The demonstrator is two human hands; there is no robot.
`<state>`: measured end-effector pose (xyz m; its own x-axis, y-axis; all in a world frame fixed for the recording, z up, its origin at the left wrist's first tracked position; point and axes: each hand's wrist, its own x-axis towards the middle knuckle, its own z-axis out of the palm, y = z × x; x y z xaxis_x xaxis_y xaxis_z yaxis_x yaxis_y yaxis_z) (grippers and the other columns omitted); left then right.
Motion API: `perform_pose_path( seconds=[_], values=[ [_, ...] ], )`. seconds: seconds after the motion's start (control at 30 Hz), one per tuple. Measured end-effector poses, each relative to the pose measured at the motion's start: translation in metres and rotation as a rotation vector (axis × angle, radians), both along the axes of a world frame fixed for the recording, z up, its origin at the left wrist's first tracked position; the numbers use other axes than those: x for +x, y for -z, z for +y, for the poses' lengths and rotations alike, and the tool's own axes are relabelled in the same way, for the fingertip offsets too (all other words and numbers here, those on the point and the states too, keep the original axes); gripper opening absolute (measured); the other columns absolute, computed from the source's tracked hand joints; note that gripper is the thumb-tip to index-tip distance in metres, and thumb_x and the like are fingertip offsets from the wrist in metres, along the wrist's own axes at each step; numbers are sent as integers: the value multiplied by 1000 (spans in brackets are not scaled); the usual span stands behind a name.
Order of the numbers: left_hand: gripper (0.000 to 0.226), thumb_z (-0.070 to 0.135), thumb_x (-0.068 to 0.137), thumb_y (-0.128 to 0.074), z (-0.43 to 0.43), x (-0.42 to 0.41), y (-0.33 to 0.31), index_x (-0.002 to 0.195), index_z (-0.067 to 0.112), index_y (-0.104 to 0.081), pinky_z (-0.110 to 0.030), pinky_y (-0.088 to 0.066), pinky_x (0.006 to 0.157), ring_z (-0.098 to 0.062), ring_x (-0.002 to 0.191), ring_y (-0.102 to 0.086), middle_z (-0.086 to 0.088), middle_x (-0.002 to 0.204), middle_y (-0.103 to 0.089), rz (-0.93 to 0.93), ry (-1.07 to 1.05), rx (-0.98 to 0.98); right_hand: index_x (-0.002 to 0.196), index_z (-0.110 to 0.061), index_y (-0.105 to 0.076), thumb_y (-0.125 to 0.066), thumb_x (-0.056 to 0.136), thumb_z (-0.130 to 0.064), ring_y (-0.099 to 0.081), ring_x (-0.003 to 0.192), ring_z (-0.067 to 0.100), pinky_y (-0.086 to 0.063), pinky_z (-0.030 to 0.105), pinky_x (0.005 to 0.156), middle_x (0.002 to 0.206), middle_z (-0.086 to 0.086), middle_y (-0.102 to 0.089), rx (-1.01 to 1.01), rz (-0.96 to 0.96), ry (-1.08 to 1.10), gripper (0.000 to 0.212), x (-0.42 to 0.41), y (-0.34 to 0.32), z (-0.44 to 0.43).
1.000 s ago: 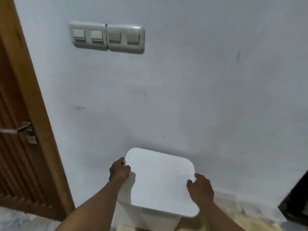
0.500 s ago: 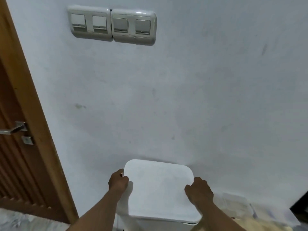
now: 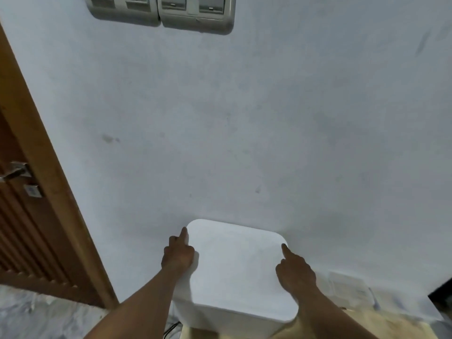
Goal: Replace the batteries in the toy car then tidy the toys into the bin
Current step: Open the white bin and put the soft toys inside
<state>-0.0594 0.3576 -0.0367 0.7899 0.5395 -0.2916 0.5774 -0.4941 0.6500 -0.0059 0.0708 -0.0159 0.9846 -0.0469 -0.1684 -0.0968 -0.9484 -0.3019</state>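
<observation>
A white bin (image 3: 227, 324) stands on the floor against the pale wall, covered by a flat white lid (image 3: 238, 270) with rounded corners. My left hand (image 3: 178, 253) rests on the lid's left edge with the index finger stretched along it. On the lid's right edge lies my right hand (image 3: 294, 271), index finger pointing to the far right corner. Both hands press on the lid and grip nothing. No toy car, batteries or toys are in view; the bin's inside is hidden.
A wooden door (image 3: 22, 228) with a metal handle (image 3: 14, 171) and its frame (image 3: 49, 172) stand at the left. Wall switches (image 3: 161, 8) are at the top. A white box (image 3: 349, 289) lies on the floor right of the bin. A dark object (image 3: 442, 297) is at the far right.
The lid has come down flat onto the bin. My hands went from holding its edges to resting on top with index fingers stretched out. The view has moved closer.
</observation>
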Motion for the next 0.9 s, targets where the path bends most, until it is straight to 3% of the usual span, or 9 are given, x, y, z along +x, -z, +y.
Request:
perform_pose_path(
  seconds=[0.27, 0.47, 0.73, 0.9],
  values=[
    [57, 33, 105, -21, 10, 4, 18, 156, 45, 2, -42, -45, 95, -35, 106, -60, -9, 120, -50, 4, 151, 250, 154, -41, -10, -22, 103, -33, -64, 97, 25, -46, 35, 83, 109, 3, -63, 26, -132, 8, 53, 3, 28, 10],
    [58, 31, 102, -23, 19, 12, 24, 157, 42, -8, -41, -47, 97, -31, 106, -63, -8, 133, -61, -38, 183, 239, 153, -42, -10, -22, 101, -34, -63, 95, 26, -46, 36, 84, 104, 4, -66, 41, -106, 32, 53, 9, 35, 9],
    [56, 33, 104, -22, 15, 5, 24, 157, 43, -8, -39, -45, 96, -31, 110, -61, -9, 128, -63, -66, 177, 236, 153, -42, -7, -20, 102, -35, -64, 96, 27, -46, 37, 84, 105, 4, -66, 27, -90, 19, 54, 5, 35, 6],
    [55, 45, 103, -18, 14, -2, 24, 156, 48, -5, -39, -49, 91, -28, 101, -63, -6, 111, -62, -68, 189, 303, 153, -44, -3, -16, 103, -41, -65, 98, 26, -46, 36, 87, 107, 4, -67, 18, -54, -15, 52, 1, 31, 1]
  ],
)
